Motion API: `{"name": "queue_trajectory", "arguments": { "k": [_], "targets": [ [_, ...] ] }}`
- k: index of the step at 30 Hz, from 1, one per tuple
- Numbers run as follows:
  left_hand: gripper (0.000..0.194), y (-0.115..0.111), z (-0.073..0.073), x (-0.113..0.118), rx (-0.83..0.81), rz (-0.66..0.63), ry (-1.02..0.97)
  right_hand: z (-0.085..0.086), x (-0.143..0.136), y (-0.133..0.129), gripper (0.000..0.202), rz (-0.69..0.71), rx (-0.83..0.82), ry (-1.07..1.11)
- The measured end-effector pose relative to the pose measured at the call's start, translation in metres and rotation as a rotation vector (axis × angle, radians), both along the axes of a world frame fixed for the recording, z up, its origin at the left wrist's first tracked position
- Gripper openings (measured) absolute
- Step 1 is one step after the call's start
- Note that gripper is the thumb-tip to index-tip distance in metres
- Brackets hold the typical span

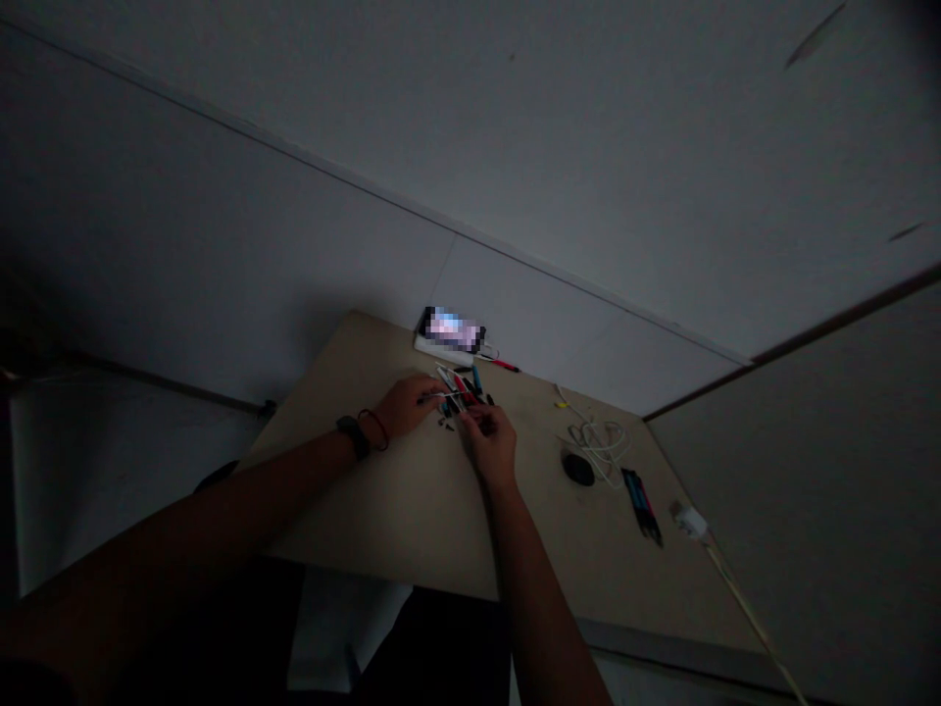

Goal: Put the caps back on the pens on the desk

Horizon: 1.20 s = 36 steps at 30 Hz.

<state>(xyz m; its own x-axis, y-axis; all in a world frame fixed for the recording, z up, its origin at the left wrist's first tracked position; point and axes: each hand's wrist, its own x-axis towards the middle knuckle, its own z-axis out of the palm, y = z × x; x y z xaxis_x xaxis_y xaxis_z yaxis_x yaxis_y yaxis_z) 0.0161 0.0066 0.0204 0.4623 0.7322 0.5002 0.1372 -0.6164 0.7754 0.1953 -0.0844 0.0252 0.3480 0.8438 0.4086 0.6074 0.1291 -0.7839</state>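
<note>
My left hand, with a dark watch and a red band at the wrist, is closed on a thin pen with a dark end. From the other side my right hand reaches in, its fingers pinched on a slim pale pen piece. Between and just beyond both hands lies a loose pile of pens and pen parts in red, blue, black and white. A few small dark bits rest on the table in front of the pile. Dim light blurs the fine detail at the fingertips.
A lit phone leans on a white box at the table's back edge, by the wall. A red pen lies beside it. To the right are a white cable, a black mouse, several pens and a white plug.
</note>
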Motion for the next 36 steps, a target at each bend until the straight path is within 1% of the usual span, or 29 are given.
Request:
{"name": "queue_trajectory", "arguments": {
  "k": [3,5,8,12,15,20,25,27,29,31,32,34,35,36],
  "targets": [
    [0.023,0.001,0.0,0.001,-0.031,0.053,-0.057,-0.005,0.002,-0.001,0.024,0.108,-0.076,-0.202],
    [0.024,0.001,0.0,0.001,-0.03,0.052,-0.066,-0.009,0.002,-0.001,0.019,0.149,-0.102,-0.29],
    [0.025,0.002,0.0,0.001,-0.028,0.032,-0.035,-0.013,0.002,0.001,0.016,0.16,-0.113,-0.355],
    [0.025,0.001,-0.002,0.001,-0.056,0.04,-0.02,-0.013,0.002,0.001,0.017,0.153,-0.102,-0.367],
    [0.024,0.001,-0.001,0.0,-0.092,0.066,-0.046,-0.012,0.003,0.0,0.022,0.116,-0.08,-0.304],
    [0.023,0.002,0.002,0.0,-0.133,0.12,-0.076,-0.009,0.006,-0.002,0.03,-0.032,-0.035,-0.137],
    [0.023,0.001,0.003,0.001,-0.151,0.116,-0.083,-0.003,0.005,0.001,0.03,-0.026,0.058,-0.119],
    [0.023,0.0,0.003,0.001,-0.151,0.118,-0.09,-0.003,0.004,0.004,0.032,-0.05,0.093,0.004],
    [0.023,-0.001,0.004,0.001,-0.149,0.12,-0.093,-0.005,0.004,0.008,0.031,-0.092,0.107,0.206],
    [0.022,-0.002,0.004,0.001,-0.146,0.122,-0.092,-0.006,0.005,0.014,0.026,-0.114,0.088,0.397],
    [0.021,-0.003,0.004,0.001,-0.145,0.122,-0.088,-0.006,0.005,0.018,0.023,-0.119,0.068,0.454],
    [0.021,-0.003,0.004,0.002,-0.147,0.127,-0.081,-0.001,0.006,0.027,0.021,-0.11,0.008,0.446],
    [0.02,-0.002,0.004,0.002,-0.149,0.127,-0.076,0.003,0.006,0.031,0.022,-0.098,-0.025,0.369],
    [0.02,-0.002,0.004,0.002,-0.151,0.127,-0.074,0.008,0.007,0.035,0.022,-0.054,-0.069,0.247]
  ]
}}
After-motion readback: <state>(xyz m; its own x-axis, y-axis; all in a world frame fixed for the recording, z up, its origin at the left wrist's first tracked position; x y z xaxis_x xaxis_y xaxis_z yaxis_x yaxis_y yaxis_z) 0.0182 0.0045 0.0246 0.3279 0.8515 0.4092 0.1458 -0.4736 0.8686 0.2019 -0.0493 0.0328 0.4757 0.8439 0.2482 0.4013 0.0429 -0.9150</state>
